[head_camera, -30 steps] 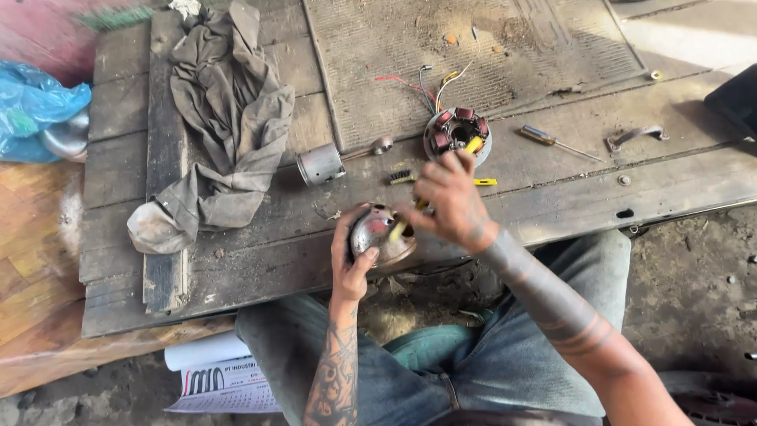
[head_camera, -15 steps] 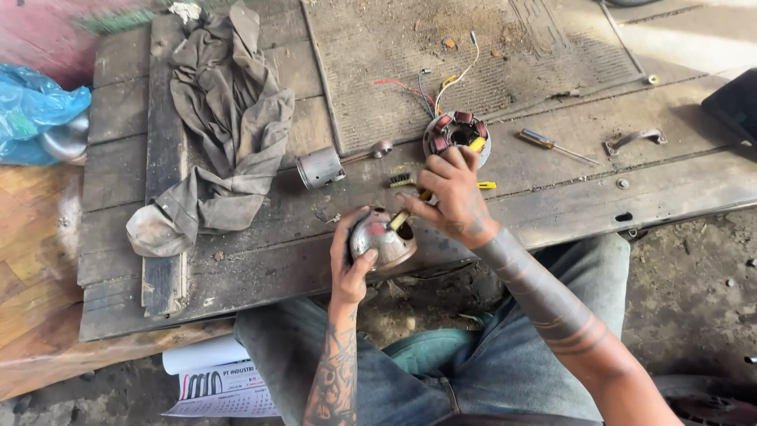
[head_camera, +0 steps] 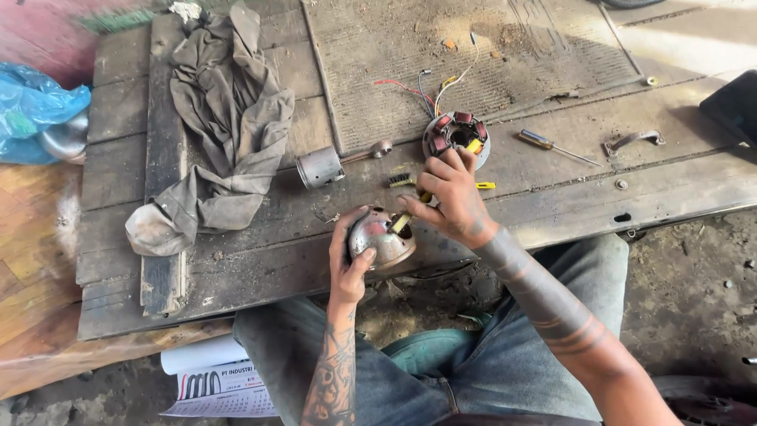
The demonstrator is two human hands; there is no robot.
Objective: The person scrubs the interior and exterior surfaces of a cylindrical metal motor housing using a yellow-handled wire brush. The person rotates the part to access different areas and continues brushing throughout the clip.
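The left hand [head_camera: 351,256] is wrapped around a round metal flywheel cup [head_camera: 381,239] at the near edge of the wooden desk [head_camera: 260,244], open side tilted up toward the right hand [head_camera: 449,197]. That hand is pinched shut on a small yellow-handled brush [head_camera: 404,218], whose long axis slants from the fingers down-left into the cup. Just behind sit a stator coil [head_camera: 457,134] with coloured wires, a metal cylinder [head_camera: 319,167], a screwdriver [head_camera: 556,146] lying crossways, a grey rag [head_camera: 229,118], a blue plastic bag [head_camera: 31,110] at far left, and white printed paper [head_camera: 213,379] with red-and-black lettering on the floor under the desk.
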